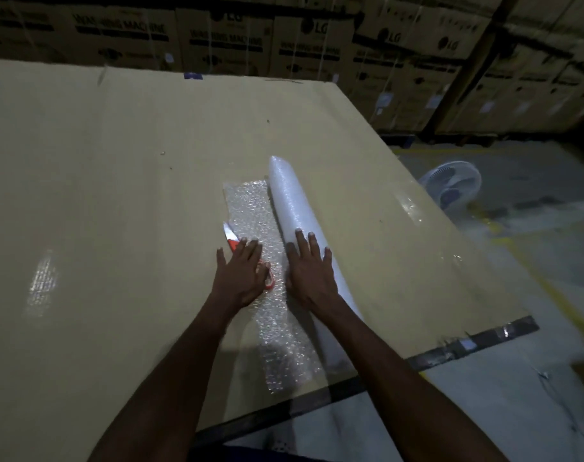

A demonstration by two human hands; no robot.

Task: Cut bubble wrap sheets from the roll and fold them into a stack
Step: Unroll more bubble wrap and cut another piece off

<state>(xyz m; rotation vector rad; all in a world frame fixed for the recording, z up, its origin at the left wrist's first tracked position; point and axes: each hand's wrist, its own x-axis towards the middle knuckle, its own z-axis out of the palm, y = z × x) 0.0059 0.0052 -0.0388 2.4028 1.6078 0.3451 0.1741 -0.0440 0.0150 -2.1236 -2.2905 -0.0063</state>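
Bubble wrap roll (295, 208) lies on the counter (100, 195), a wide surface covered in tan cardboard, running from the near edge diagonally away to the upper left. An unrolled strip of bubble wrap (250, 211) lies flat just left of the roll, touching it along its length and reaching to the counter's near edge.

Left hand (240, 275) is flat, fingers straight and a bit spread, pressing down on the left part of the strip. Under it sit scissors (232, 240) with orange-red handles: blade tips poke out beyond the fingertips to the upper left, a handle loop shows beside the hand on the right. Cannot tell whether the hand only rests on the scissors or has any hold of them; fingers look straight.

Right hand (312, 271) is also spread, palm down, fingers straight, resting on top of the roll near its middle, thumb side toward the strip.

Both forearms come in from the bottom of the view.

Background: stacked cardboard boxes (317, 41) printed with washing machine labels along the far wall. A white fan (452, 185) stands on the floor to the right of the counter. Dark metal counter edge (467, 345) is visible at the near right, with tape patches. Lighting is dim.
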